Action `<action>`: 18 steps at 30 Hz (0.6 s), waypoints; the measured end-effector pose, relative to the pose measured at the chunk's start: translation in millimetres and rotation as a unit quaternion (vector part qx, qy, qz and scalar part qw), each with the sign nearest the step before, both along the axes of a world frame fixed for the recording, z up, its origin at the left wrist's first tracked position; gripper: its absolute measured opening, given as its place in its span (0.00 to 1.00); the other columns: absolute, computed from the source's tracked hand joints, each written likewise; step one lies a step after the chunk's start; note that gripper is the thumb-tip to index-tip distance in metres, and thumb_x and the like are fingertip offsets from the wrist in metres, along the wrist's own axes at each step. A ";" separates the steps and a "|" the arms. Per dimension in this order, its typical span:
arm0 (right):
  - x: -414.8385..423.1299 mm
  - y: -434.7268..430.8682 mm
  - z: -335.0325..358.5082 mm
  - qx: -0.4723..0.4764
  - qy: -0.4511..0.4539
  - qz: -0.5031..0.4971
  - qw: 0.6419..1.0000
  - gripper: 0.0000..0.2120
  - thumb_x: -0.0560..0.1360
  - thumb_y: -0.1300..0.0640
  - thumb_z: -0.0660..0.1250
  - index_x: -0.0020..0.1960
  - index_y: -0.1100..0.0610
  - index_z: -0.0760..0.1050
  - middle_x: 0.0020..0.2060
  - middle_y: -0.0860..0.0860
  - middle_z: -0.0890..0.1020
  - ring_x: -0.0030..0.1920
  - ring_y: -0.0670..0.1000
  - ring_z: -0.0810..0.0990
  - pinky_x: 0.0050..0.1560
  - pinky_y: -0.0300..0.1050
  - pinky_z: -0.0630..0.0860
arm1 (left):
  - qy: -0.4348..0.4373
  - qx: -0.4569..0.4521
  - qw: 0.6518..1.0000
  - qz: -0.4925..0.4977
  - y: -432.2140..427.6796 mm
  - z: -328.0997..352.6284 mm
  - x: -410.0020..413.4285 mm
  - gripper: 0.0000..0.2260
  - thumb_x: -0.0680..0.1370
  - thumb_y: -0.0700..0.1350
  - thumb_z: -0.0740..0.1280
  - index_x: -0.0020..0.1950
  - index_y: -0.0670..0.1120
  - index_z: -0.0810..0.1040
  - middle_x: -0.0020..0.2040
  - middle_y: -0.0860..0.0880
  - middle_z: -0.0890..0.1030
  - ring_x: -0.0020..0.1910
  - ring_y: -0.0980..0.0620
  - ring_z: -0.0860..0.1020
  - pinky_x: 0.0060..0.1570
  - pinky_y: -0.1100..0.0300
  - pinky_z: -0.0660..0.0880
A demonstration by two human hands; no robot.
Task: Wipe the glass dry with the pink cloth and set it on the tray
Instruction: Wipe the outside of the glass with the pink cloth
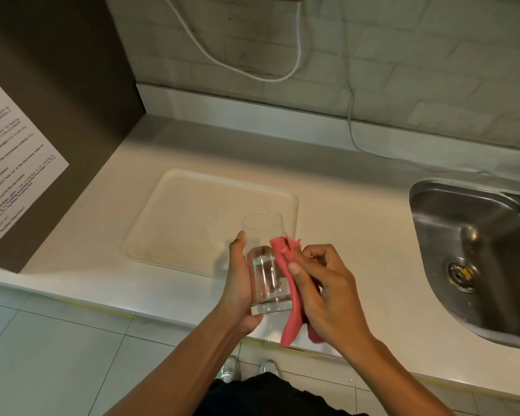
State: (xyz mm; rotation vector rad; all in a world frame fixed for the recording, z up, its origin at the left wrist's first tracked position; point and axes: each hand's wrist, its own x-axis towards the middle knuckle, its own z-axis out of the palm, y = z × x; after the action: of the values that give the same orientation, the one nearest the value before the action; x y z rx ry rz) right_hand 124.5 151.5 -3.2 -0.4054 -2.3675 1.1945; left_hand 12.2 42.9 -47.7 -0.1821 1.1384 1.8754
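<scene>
A clear drinking glass (264, 265) is held above the counter's front edge, its open rim pointing away from me. My left hand (237, 283) grips its left side and base. My right hand (324, 283) presses the pink cloth (288, 292) against the glass's right side, and the cloth's lower end hangs down past the base. The cream tray (192, 217) lies flat on the counter just behind and to the left of the glass, with nothing on it.
A steel sink (478, 253) is set into the white counter (357, 211) at the right. A brown side panel with a printed notice (12, 163) closes the left. White cables (297, 55) hang on the tiled back wall. Tiled floor and my shoes show below.
</scene>
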 end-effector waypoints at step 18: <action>-36.4 24.1 15.6 -0.001 -0.016 -0.029 0.999 0.15 0.81 0.51 0.66 0.66 0.49 0.80 0.51 0.41 0.76 0.54 0.39 0.76 0.50 0.27 0.73 | -0.050 0.026 0.998 0.022 -6.2 9.5 19.7 0.33 0.80 0.72 0.61 0.49 0.44 0.88 0.41 0.39 0.88 0.37 0.42 0.88 0.38 0.49 0.86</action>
State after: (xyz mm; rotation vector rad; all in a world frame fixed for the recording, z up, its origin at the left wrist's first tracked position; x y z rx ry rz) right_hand 88.1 175.6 12.4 -0.4952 -2.3649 1.1732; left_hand 31.9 36.6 -38.2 -0.2711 1.0255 1.9110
